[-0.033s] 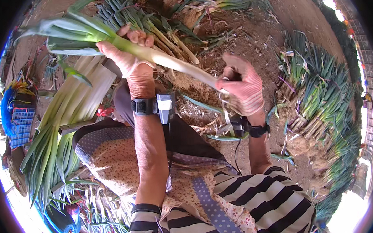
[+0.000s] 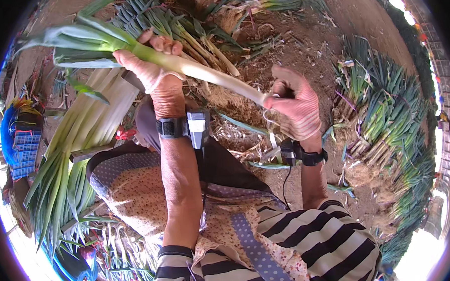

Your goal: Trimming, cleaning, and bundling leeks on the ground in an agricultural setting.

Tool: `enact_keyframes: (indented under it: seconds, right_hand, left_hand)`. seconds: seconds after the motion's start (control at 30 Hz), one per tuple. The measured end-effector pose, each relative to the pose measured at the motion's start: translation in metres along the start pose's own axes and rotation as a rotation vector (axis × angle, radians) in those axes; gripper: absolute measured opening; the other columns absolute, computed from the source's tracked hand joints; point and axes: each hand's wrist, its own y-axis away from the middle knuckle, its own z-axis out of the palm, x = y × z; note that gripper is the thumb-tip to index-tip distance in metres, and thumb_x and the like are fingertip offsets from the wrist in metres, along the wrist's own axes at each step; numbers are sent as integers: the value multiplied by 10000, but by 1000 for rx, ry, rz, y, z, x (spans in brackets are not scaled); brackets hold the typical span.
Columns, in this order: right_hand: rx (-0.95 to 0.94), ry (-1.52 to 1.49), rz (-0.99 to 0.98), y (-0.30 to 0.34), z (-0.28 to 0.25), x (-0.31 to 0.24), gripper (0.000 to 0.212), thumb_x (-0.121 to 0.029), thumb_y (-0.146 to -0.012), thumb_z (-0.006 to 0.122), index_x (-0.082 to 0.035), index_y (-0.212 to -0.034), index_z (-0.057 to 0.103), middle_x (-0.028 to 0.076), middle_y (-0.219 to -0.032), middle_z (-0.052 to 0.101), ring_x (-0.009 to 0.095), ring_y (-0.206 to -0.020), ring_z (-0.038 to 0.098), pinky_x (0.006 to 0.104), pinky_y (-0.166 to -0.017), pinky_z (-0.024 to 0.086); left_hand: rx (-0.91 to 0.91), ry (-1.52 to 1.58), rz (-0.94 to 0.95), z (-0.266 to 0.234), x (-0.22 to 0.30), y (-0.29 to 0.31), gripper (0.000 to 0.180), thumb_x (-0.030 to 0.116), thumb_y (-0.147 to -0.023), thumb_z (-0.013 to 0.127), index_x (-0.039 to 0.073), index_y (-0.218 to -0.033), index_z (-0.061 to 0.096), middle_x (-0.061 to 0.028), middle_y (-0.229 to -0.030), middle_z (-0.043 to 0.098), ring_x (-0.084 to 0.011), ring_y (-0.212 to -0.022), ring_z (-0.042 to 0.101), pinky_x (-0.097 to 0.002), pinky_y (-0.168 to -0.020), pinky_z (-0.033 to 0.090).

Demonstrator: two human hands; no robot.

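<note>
A long leek [image 2: 212, 80] lies slantwise across my view, its green leaves at the upper left and its pale root end toward the right. Around the shaft, just below the leaves, the fingers of my left hand [image 2: 154, 76] are wrapped. At the thin root end, my right hand [image 2: 300, 107] has its thumb and bent fingers closed on the tip; the exact contact is partly hidden by the fingers. A thin pale strip hangs beneath this hand.
Several cleaned leeks [image 2: 96, 116] rest in a stack on a stand at the left. Untrimmed leeks [image 2: 389, 118] are heaped along the right, and another bundle [image 2: 195, 36] lies ahead on the dirt floor [image 2: 301, 47]. A blue plastic crate [image 2: 27, 151] stands far left.
My left hand has shifted slightly left with the leek. My right hand has moved slightly right, still at the root end.
</note>
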Motion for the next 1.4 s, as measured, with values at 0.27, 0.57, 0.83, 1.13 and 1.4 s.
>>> enact_keyframes:
  seconds: [0.27, 0.57, 0.83, 1.13, 1.4]
  right_hand:
    - [98, 337, 231, 33, -42, -2, 548, 96, -625, 748, -40, -1134, 595, -28, -780, 553, 52, -686, 504, 201, -628, 460]
    - [-39, 976, 354, 55, -77, 17, 509, -19, -680, 723, -92, -1164, 585, 92, -918, 612, 171, -803, 589, 301, -698, 496]
    - [-140, 1547, 584, 80, -146, 87, 669, -365, -727, 716, -209, -1325, 458, 172, -1272, 508, 361, -1179, 479, 441, -965, 413]
    - [40, 1153, -422, 38, -59, 22, 795, -356, -571, 845, -49, -1221, 504, 183, -1103, 591, 297, -1005, 587, 341, -733, 541]
    - [183, -6, 439, 28, -39, 9, 487, -287, -721, 790, -22, -1076, 587, 5, -749, 617, 66, -594, 550, 214, -519, 447]
  left_hand:
    - [48, -32, 46, -8, 6, -3, 743, 796, -721, 451, 67, -828, 555, -7, -579, 424, -170, -569, 392, -302, -516, 314]
    - [-21, -15, 55, -16, 8, -6, 739, 781, -747, 425, 58, -839, 546, -7, -566, 404, -184, -589, 405, -304, -516, 312]
    - [-57, 104, -24, -15, 5, -10, 626, 687, -787, 453, 65, -778, 525, -21, -578, 445, -169, -554, 410, -277, -485, 338]
    - [127, -17, -9, -27, -6, -14, 671, 707, -824, 409, 43, -800, 503, -38, -619, 443, -181, -567, 400, -315, -543, 364]
    - [52, 162, 21, -12, -19, -15, 649, 633, -773, 586, -1, -851, 472, -95, -746, 485, -226, -695, 483, -408, -723, 486]
